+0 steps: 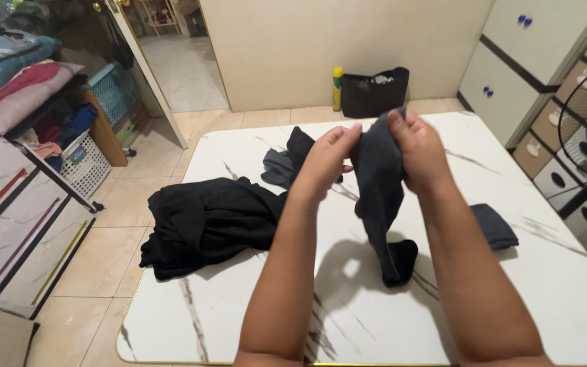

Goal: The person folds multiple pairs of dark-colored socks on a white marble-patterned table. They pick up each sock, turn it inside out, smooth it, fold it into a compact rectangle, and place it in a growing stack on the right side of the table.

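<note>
I am pinching the soft dark grey sock with my left hand and right hand, close together above the glossy marbled tabletop, its toe touching down.

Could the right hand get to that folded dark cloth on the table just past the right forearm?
Probably yes. The folded dark cloth lies in the open on the marble table, nothing on it. But the right hand and left hand both grip the hanging dark sock, so it isn't free.
</note>
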